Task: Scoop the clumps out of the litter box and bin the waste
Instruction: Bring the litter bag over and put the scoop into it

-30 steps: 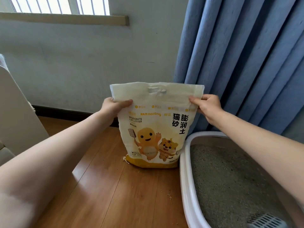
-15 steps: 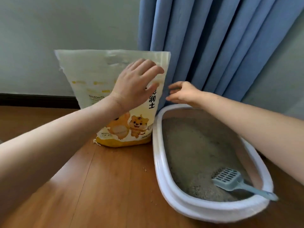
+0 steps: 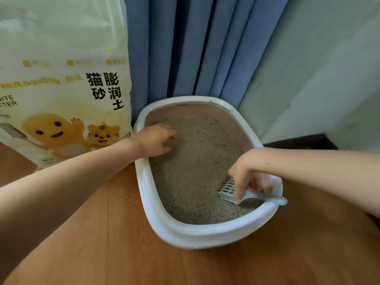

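A white oval litter box [image 3: 185, 233] stands on the wooden floor, filled with grey-brown litter [image 3: 197, 161]. No separate clumps stand out in it. A pale blue slotted scoop [image 3: 226, 190] lies in the near right part, its handle resting over the rim. My right hand [image 3: 246, 169] reaches down over the scoop, and its fingers close around the neck of the handle. My left hand [image 3: 153, 139] hangs over the left rim with its fingers loosely curled just above the litter, holding nothing.
A tall white and yellow bag of cat litter [image 3: 61, 79] stands to the left of the box. Blue curtains [image 3: 195, 48] hang right behind the box, with a pale wall [image 3: 318, 68] to the right. Loose litter grains [image 3: 127, 198] lie scattered on the floor.
Both hands let go of the litter bag and came down into the box. The right hand reached the scoop, and my view swung right and down over the box.
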A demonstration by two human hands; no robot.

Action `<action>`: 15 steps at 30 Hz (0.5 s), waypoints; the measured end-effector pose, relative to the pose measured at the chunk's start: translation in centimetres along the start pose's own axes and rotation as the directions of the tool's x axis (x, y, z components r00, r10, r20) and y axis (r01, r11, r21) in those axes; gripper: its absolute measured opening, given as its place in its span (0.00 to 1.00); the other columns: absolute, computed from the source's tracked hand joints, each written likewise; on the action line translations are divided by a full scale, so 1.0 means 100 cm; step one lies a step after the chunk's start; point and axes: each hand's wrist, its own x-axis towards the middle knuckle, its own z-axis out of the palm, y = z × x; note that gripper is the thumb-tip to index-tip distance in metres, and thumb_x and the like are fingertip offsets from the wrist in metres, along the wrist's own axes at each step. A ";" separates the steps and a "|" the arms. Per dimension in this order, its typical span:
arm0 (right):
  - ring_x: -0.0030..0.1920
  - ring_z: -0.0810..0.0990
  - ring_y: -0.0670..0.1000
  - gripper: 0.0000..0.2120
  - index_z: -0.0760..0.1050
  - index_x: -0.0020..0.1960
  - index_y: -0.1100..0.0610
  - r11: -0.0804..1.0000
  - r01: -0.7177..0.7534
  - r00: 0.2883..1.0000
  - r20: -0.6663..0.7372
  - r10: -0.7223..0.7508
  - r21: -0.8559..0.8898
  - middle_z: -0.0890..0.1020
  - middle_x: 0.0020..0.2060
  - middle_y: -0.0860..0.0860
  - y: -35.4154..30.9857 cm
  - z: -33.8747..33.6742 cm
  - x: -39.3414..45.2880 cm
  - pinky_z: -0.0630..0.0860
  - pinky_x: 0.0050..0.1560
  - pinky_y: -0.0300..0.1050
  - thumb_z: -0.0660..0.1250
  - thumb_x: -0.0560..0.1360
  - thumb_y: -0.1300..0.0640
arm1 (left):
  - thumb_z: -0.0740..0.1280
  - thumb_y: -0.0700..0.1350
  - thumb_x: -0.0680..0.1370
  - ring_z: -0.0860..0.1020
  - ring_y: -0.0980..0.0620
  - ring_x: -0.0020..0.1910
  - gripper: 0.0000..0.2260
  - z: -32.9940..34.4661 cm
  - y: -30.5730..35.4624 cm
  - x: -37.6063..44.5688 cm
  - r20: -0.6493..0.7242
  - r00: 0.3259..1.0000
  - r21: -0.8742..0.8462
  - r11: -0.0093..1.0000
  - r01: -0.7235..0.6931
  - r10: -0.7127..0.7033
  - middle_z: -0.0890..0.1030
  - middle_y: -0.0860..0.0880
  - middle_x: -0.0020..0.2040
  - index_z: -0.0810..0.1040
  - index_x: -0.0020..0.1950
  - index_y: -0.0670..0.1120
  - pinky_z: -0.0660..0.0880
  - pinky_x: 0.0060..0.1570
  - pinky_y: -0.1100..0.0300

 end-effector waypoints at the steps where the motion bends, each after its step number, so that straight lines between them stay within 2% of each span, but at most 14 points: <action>1: 0.45 0.82 0.54 0.23 0.74 0.50 0.62 0.997 -0.029 0.999 0.012 0.030 -0.065 0.81 0.49 0.56 0.001 0.006 0.005 0.80 0.49 0.47 0.77 0.67 0.47 | 0.68 0.44 0.76 0.73 0.50 0.59 0.16 0.004 -0.001 0.003 0.002 1.000 -0.016 1.000 0.007 -0.007 0.75 0.49 0.60 0.75 0.63 0.48 0.70 0.57 0.58; 3: 0.46 0.82 0.54 0.29 0.74 0.60 0.62 0.976 -0.072 0.997 -0.024 0.069 -0.203 0.82 0.53 0.56 0.001 0.014 0.013 0.81 0.46 0.47 0.77 0.66 0.48 | 0.68 0.43 0.76 0.73 0.49 0.59 0.15 0.010 -0.005 0.008 0.001 1.000 -0.030 0.999 0.020 -0.020 0.75 0.49 0.60 0.75 0.63 0.48 0.71 0.59 0.56; 5: 0.41 0.81 0.53 0.25 0.74 0.62 0.63 0.940 -0.111 0.994 -0.035 0.105 -0.323 0.82 0.52 0.54 0.002 0.018 0.016 0.79 0.39 0.44 0.74 0.70 0.51 | 0.66 0.42 0.77 0.74 0.49 0.59 0.14 0.015 -0.011 0.011 -0.008 0.999 -0.039 0.998 0.043 -0.044 0.76 0.48 0.60 0.76 0.62 0.48 0.71 0.59 0.54; 7: 0.47 0.82 0.53 0.22 0.74 0.63 0.61 0.922 -0.128 0.991 -0.004 0.136 -0.364 0.81 0.53 0.54 0.007 0.022 0.021 0.79 0.45 0.45 0.71 0.72 0.53 | 0.65 0.41 0.77 0.75 0.49 0.58 0.13 0.019 -0.017 0.015 -0.019 0.997 -0.054 0.996 0.074 -0.075 0.77 0.48 0.60 0.77 0.62 0.47 0.72 0.59 0.55; 9: 0.54 0.81 0.55 0.23 0.73 0.64 0.60 0.929 -0.126 0.991 -0.008 0.132 -0.348 0.80 0.57 0.55 0.013 0.021 0.021 0.79 0.51 0.46 0.72 0.71 0.56 | 0.65 0.41 0.77 0.75 0.50 0.57 0.12 0.022 -0.023 0.018 -0.023 0.995 -0.068 0.993 0.092 -0.094 0.78 0.49 0.59 0.77 0.61 0.48 0.73 0.58 0.54; 11: 0.53 0.81 0.55 0.27 0.69 0.64 0.59 0.958 -0.113 0.994 -0.037 0.107 -0.262 0.79 0.56 0.56 0.017 0.011 0.019 0.80 0.50 0.47 0.74 0.69 0.57 | 0.65 0.41 0.77 0.76 0.51 0.55 0.11 0.023 -0.027 0.020 -0.042 0.995 -0.078 0.993 0.092 -0.096 0.78 0.49 0.58 0.78 0.59 0.49 0.74 0.57 0.55; 13: 0.48 0.83 0.54 0.26 0.70 0.62 0.61 0.983 -0.097 0.995 -0.041 0.092 -0.159 0.81 0.52 0.56 0.017 -0.008 0.011 0.81 0.46 0.47 0.75 0.68 0.58 | 0.64 0.41 0.77 0.76 0.52 0.55 0.11 0.023 -0.029 0.021 -0.068 0.993 -0.082 0.992 0.094 -0.100 0.78 0.50 0.57 0.79 0.58 0.49 0.73 0.54 0.58; 15: 0.38 0.81 0.51 0.20 0.75 0.59 0.66 0.988 -0.075 0.996 -0.052 0.069 -0.133 0.82 0.46 0.55 0.015 -0.029 0.000 0.77 0.36 0.42 0.72 0.70 0.60 | 0.64 0.41 0.78 0.76 0.52 0.54 0.11 0.024 -0.030 0.021 -0.082 0.991 -0.093 0.991 0.096 -0.104 0.78 0.50 0.57 0.79 0.58 0.49 0.73 0.53 0.58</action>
